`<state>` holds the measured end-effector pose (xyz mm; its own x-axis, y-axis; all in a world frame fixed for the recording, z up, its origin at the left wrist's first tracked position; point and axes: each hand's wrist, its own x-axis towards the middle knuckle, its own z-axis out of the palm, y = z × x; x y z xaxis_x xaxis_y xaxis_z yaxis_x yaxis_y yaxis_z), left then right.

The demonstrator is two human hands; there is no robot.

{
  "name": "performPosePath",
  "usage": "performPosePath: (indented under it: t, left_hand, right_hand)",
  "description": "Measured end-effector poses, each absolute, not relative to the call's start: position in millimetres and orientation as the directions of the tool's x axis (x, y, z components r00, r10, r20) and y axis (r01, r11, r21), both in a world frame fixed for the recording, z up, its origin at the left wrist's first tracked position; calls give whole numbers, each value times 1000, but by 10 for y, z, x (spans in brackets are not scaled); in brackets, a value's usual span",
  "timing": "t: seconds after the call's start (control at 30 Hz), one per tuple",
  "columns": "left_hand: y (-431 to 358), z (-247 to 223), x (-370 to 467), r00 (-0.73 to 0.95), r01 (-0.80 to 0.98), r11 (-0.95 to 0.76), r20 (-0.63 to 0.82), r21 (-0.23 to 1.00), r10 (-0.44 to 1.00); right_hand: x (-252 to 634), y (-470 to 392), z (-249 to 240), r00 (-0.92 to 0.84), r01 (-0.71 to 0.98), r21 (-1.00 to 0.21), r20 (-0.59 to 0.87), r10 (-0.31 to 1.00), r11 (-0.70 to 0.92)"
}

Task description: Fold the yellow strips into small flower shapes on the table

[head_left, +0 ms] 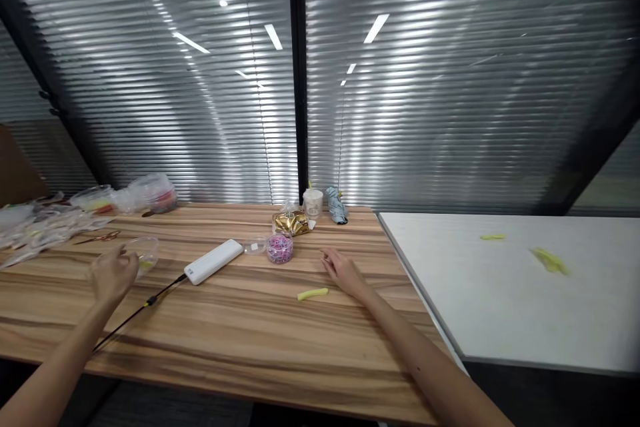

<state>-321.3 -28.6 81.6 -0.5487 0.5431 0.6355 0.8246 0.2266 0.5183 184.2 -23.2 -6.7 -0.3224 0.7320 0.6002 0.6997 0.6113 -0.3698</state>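
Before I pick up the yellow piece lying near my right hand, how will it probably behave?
The yellow piece is probably light, being small and thin. Its slight bend suggests it may be soft rather than stiff. It looks rounded, so it might roll a little if pushed on the wooden table.

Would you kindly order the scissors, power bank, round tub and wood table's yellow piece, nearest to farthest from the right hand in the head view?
1. Yellow piece: left of the right hand
2. Round tub: further left
3. Power bank: farther left
4. Scissors: far left
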Motion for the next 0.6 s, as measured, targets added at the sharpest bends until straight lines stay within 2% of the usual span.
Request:
performPosePath:
  t: [0.07, 0.17, 0.27, 0.37, 0.47, 0.53, 0.6]
  left_hand:
    - [-245, 780, -2957, -419, 896, 141, 693, 422, 587]
    - [-164, 720, -2345, -110, 896, -232, 695, 379, 710]
    - [-79, 634, -1568, 116, 761, -481, 638, 436, 761]
    - [-17, 544, -869, 165, 614, -551, 591, 565, 790]
    - [29, 448, -475, 127, 561, -541, 581, 627, 804]
    - [67, 372, -400, 117, 574, -545, 598, 610, 793]
    - [113, 296, -423, 160, 640, -562, 625, 524, 764]
  right_hand:
    - [1841, -221, -73, -326, 690, -369, 609, 723, 622]
    - [1844, -204, -89, -330, 685, -367, 614, 717, 629]
    - [1855, -193, -99, -329, 678, -378, 610, 720, 630]
    - [1867, -194, -94, -328, 672, -386, 609, 722, 632]
    - [1871, -196, -77, -331, 682, -368, 615, 716, 631]
    - [1864, -196, -67, -336, 688, -356, 617, 712, 633]
    - [1848, -197, -60, -333, 702, -348, 611, 718, 622]
